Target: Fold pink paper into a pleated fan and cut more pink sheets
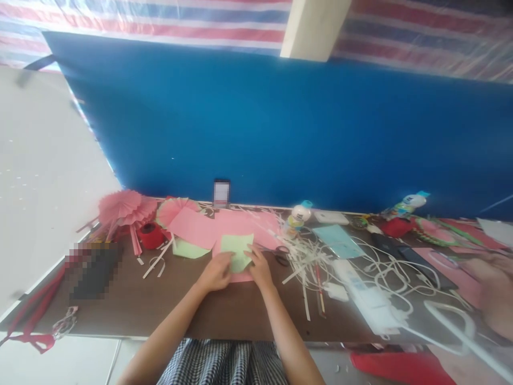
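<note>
A light green sheet of paper [239,247] lies in front of me, over pink paper [242,277]. My left hand [216,271] is closed at its lower left edge, fingers curled and the thumb on the paper. At the right edge, my right hand [260,266] grips the same sheet with fingertips on its surface. Whether the sheet is creased beneath the fingers is hard to make out. Just right of my right hand are scissors [282,255] with dark handles. More pink sheets [192,229] and another green sheet [190,249] lie to the upper left.
Pink paper fans [125,209] and a red tape roll [151,236] sit at the left. Rightward are paper strips [302,256], a bottle [298,216], a blue packet [339,240], white cables and a power strip [360,294]. Another person's blurred hand [495,283] is at the far right.
</note>
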A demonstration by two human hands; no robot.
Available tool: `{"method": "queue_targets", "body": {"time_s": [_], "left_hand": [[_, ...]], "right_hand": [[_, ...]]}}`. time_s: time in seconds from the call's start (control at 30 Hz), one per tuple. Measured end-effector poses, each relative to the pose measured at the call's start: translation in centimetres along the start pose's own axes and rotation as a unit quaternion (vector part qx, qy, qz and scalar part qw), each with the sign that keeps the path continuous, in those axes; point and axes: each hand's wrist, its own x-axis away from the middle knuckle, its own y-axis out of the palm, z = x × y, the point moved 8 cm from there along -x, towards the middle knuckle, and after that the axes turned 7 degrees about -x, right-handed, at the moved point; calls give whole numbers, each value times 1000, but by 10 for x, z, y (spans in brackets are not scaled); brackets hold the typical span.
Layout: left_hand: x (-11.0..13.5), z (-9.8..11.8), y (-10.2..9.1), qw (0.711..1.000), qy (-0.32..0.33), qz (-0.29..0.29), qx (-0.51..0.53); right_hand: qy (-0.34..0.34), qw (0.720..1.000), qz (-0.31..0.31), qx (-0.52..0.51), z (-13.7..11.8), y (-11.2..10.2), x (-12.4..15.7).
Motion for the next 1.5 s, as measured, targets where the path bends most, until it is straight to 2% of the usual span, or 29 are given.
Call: {"method": "queue_targets", "body": {"time_s": [0.1, 0.17, 0.27, 0.37, 0.43, 0.5, 0.57, 0.7, 0.8, 0.9, 1.1, 1.33, 1.5], "left_hand": [[12, -41, -18, 991, -110, 65, -35], [17, -66, -22, 980, -164, 79, -84], [18, -98, -25, 963, -212, 86, -142], [14, -115, -35, 956, -225, 113, -150], [13, -110, -46, 958, -199, 152, -137], [12, -93, -52, 969, -148, 169, -106], [10, -71, -51, 982, -98, 153, -54], [8, -49, -42, 992, -77, 94, 34], [5, -47, -29, 996, -59, 20, 67], [5, -49, -23, 997, -48, -17, 60], [3, -40, -25, 999, -21, -38, 18], [2, -42, -25, 998, -32, -42, 33], [3, -54, -23, 994, -82, -37, 61]], "right_hand": [[15, 999, 20, -46, 7, -3, -1], [16, 996, 27, -79, 10, -6, -2], [31, 993, 42, -108, 13, -11, -4], [48, 990, 51, -124, 14, -15, -4], [54, 988, 55, -134, 14, -17, -5], [61, 984, 65, -151, 15, -19, -5], [75, 978, 77, -177, 17, -21, -6], [98, 971, 76, -203, 22, -21, -5], [71, 987, 36, -138, 17, -19, -6], [38, 997, 4, -62, 11, -20, -6], [57, 992, -97, -58, 16, -12, -1], [52, 992, -112, -21, 15, -3, 1], [69, 991, -110, -41, 19, -2, 0]]}}
